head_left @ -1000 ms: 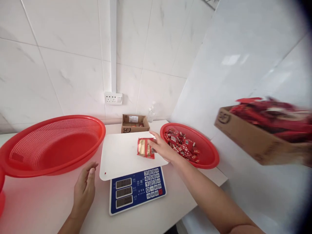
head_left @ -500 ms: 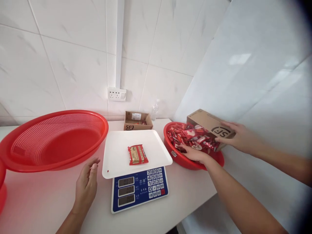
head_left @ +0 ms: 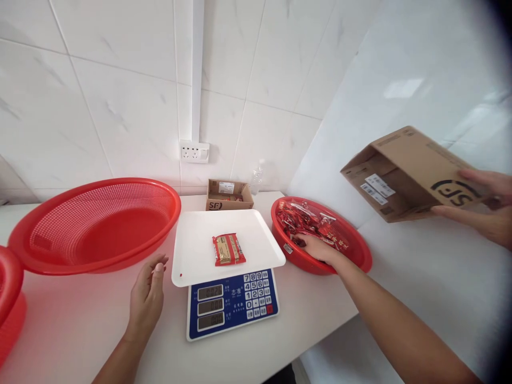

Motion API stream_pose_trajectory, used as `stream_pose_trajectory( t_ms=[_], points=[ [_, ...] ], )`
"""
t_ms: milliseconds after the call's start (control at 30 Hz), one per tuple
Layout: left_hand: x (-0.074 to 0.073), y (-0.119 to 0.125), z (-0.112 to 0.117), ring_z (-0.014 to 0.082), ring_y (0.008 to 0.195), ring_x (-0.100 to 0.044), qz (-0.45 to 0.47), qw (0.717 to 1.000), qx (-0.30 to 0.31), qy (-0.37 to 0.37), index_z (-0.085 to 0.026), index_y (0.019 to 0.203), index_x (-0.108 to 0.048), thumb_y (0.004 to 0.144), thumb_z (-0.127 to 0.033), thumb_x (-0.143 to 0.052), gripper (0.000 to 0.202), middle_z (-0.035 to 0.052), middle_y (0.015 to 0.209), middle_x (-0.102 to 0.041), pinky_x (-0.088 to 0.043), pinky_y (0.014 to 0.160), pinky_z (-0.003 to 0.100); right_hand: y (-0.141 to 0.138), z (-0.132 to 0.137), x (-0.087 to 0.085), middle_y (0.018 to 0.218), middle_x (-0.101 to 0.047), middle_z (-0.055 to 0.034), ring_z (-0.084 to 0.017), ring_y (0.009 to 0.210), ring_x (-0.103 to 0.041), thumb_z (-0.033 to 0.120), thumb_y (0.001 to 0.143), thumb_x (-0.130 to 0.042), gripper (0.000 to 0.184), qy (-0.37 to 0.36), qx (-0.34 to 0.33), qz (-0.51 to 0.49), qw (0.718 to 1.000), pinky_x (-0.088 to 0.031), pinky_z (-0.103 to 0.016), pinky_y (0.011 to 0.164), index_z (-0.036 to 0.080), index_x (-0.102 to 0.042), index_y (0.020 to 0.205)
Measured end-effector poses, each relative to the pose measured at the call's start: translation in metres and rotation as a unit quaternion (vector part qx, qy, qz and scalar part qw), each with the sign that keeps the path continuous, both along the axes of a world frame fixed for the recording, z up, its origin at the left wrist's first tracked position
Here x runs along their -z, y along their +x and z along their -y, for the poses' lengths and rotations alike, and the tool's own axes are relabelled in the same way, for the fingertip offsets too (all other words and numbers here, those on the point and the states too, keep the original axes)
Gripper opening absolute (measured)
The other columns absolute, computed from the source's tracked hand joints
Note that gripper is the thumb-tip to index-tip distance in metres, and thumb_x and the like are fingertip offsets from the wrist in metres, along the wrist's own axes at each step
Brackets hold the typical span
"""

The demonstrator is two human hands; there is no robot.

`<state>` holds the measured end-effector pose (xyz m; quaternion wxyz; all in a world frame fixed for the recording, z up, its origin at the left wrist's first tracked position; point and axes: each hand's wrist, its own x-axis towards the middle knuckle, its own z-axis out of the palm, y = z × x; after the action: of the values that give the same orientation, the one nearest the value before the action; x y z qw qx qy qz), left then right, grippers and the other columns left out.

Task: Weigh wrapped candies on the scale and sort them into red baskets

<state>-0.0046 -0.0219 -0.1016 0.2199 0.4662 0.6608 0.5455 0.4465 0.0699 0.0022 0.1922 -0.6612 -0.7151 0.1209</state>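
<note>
My left hand (head_left: pixel 147 295) rests flat on the white table, fingers stretched out, just left of the blue weighing scale (head_left: pixel 232 304). One red and gold snack packet (head_left: pixel 228 249) lies on the scale's white pan (head_left: pixel 196 250). My right hand (head_left: pixel 317 248) reaches into the smaller red basket (head_left: pixel 362 264), fingers laid out over the heap of red packets (head_left: pixel 312 218). At the right, another person's hands (head_left: pixel 494 213) hold a tipped, empty-looking cardboard box (head_left: pixel 408 170) in the air.
A large red mesh basket (head_left: pixel 100 224) stands left of the scale, and part of another red basket (head_left: pixel 10 288) shows at the far left. A small open cardboard box (head_left: pixel 229 194) and a clear bottle (head_left: pixel 258 176) sit against the tiled wall under a socket (head_left: pixel 194 151).
My right hand left the packet on the scale pan and went into the right basket. The other person tipped a box of packets into that basket and lifted it away.
</note>
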Motion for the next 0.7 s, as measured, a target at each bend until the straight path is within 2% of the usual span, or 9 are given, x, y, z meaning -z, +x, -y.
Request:
stream_pose_trajectory(
  t_ms=[67,133,200,267,367,433,533,633,700],
  points=[
    [0.001,-0.001,0.0,0.025,0.102,-0.06,-0.005,1.0,-0.001,0.001,-0.021,0.107,-0.056,0.083,-0.053,-0.037,0.044,0.0096,0.112,-0.062,-0.051,0.083,0.04,-0.033,-0.01,0.03,0.104,-0.07,-0.0063,-0.027,0.096,-0.062,0.033,0.074,-0.062,0.024,-0.023,-0.004,0.013,1.0,-0.044,-0.04,0.09,0.024,-0.07,0.095],
    [0.002,-0.001,-0.001,0.0248,0.101,-0.061,-0.007,1.0,-0.001,0.003,-0.022,0.107,-0.056,0.083,-0.052,-0.037,0.043,0.0094,0.111,-0.062,-0.052,0.082,0.04,-0.042,-0.018,0.043,0.095,-0.071,-0.006,-0.025,0.087,-0.064,0.028,0.075,-0.06,0.02,-0.035,0.003,0.026,0.999,-0.046,-0.036,0.083,0.022,-0.069,0.091],
    [0.003,-0.002,-0.002,0.0248,0.1,-0.061,-0.005,1.0,-0.003,-0.001,-0.022,0.106,-0.056,0.083,-0.053,-0.037,0.043,0.0093,0.111,-0.062,-0.053,0.081,0.039,-0.036,-0.022,0.039,0.092,-0.07,-0.0067,-0.024,0.084,-0.064,0.026,0.078,-0.055,0.021,-0.03,0.025,0.037,0.999,-0.047,-0.035,0.079,0.021,-0.067,0.095],
    [0.004,-0.002,-0.003,0.0254,0.1,-0.061,-0.004,1.0,-0.005,-0.012,-0.022,0.107,-0.056,0.082,-0.055,-0.038,0.045,0.0096,0.113,-0.062,-0.053,0.079,0.04,-0.023,-0.023,0.028,0.094,-0.069,-0.0078,-0.024,0.086,-0.063,0.026,0.081,-0.05,0.025,-0.015,0.052,0.047,0.997,-0.046,-0.035,0.079,0.021,-0.064,0.101],
    [0.005,-0.003,-0.003,0.0262,0.101,-0.061,-0.001,1.0,-0.005,-0.027,-0.023,0.108,-0.056,0.081,-0.057,-0.037,0.047,0.0096,0.114,-0.061,-0.053,0.08,0.042,-0.013,-0.023,0.018,0.111,-0.063,-0.0098,-0.025,0.102,-0.057,0.024,0.081,-0.048,0.028,0.013,0.075,0.062,0.995,-0.042,-0.035,0.086,0.02,-0.061,0.106],
    [0.006,-0.003,-0.003,0.0262,0.101,-0.06,-0.003,1.0,-0.004,-0.025,-0.023,0.108,-0.056,0.081,-0.057,-0.038,0.047,0.0089,0.114,-0.061,-0.052,0.081,0.043,-0.014,-0.023,0.021,0.118,-0.058,-0.0093,-0.024,0.108,-0.053,0.024,0.08,-0.05,0.025,0.014,0.068,0.071,0.995,-0.04,-0.034,0.09,0.02,-0.063,0.101],
    [0.006,-0.003,-0.003,0.0266,0.101,-0.06,-0.007,1.0,-0.004,-0.026,-0.023,0.106,-0.057,0.081,-0.057,-0.037,0.047,0.0085,0.113,-0.062,-0.05,0.083,0.044,-0.021,-0.023,0.035,0.114,-0.058,-0.0089,-0.022,0.102,-0.055,0.026,0.079,-0.053,0.016,-0.013,0.039,0.08,0.996,-0.042,-0.031,0.087,0.02,-0.066,0.087],
    [0.005,-0.002,-0.003,0.0265,0.1,-0.061,-0.001,0.999,-0.001,-0.039,-0.024,0.106,-0.056,0.08,-0.058,-0.037,0.048,0.0084,0.114,-0.061,-0.051,0.082,0.043,-0.025,-0.022,0.046,0.115,-0.056,-0.0102,-0.022,0.098,-0.057,0.024,0.08,-0.053,0.018,-0.027,0.032,0.086,0.995,-0.043,-0.03,0.085,0.019,-0.067,0.09],
    [0.004,-0.002,-0.003,0.0265,0.1,-0.06,0.001,0.999,0.0,-0.047,-0.024,0.107,-0.056,0.079,-0.059,-0.037,0.049,0.0084,0.115,-0.061,-0.052,0.079,0.042,-0.025,-0.022,0.047,0.113,-0.057,-0.0109,-0.023,0.096,-0.058,0.025,0.08,-0.053,0.02,-0.028,0.038,0.09,0.995,-0.043,-0.032,0.083,0.02,-0.067,0.094]
  ],
)
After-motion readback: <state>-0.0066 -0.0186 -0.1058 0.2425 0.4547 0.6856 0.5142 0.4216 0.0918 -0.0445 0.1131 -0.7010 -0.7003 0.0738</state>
